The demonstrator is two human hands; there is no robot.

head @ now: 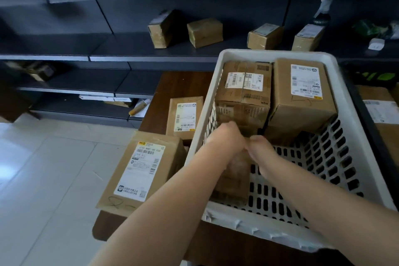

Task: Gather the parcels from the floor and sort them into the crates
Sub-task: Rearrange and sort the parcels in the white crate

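Note:
A white slotted crate [336, 157] stands on a dark wooden table. At its far end stand two labelled cardboard parcels, one on the left [245, 95] and one on the right [302, 97]. Both my hands reach into the crate. My left hand [228, 136] and my right hand [259, 147] grip the top of a brown parcel [233, 181] standing against the near left wall. Their fingers are hidden behind it. Two more labelled parcels lie on the table left of the crate, a large one [142, 170] and a smaller one [184, 116].
Dark shelving runs along the back, with several small cardboard boxes [205, 32] on the middle shelf and a spray bottle [322, 12]. Another parcel [382, 112] lies at the right edge. White tiled floor [43, 168] spreads to the left.

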